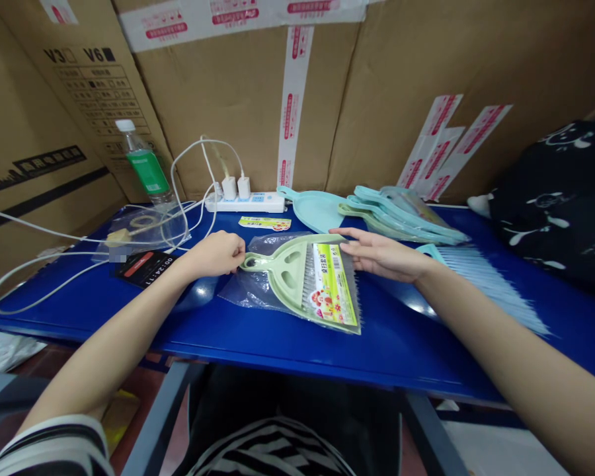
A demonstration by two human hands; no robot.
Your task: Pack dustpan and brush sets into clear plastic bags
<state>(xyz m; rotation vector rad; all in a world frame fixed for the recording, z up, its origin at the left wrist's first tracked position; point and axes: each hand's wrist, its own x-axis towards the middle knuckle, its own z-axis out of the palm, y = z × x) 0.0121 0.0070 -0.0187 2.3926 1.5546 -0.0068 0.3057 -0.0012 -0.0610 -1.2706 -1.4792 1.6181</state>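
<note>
A light green dustpan and brush set (pixel 297 274) with a colourful label card lies in a clear plastic bag (pixel 250 291) on the blue table (pixel 377 344). My left hand (pixel 217 254) is closed, pinching the bag's end at the dustpan handle. My right hand (pixel 381 254) rests on the far right edge of the set, fingers stretched out over the bag by the label.
Behind the set lie a teal dustpan (pixel 317 208) and a stack of several more dustpans (pixel 401 215). A blue brush (pixel 486 281) lies to the right, a dark bag (pixel 560 198) beyond it. At left are a power strip (pixel 245 201), cables, a bottle (pixel 146 165) and a timer (pixel 146 268). Cardboard boxes form the back wall.
</note>
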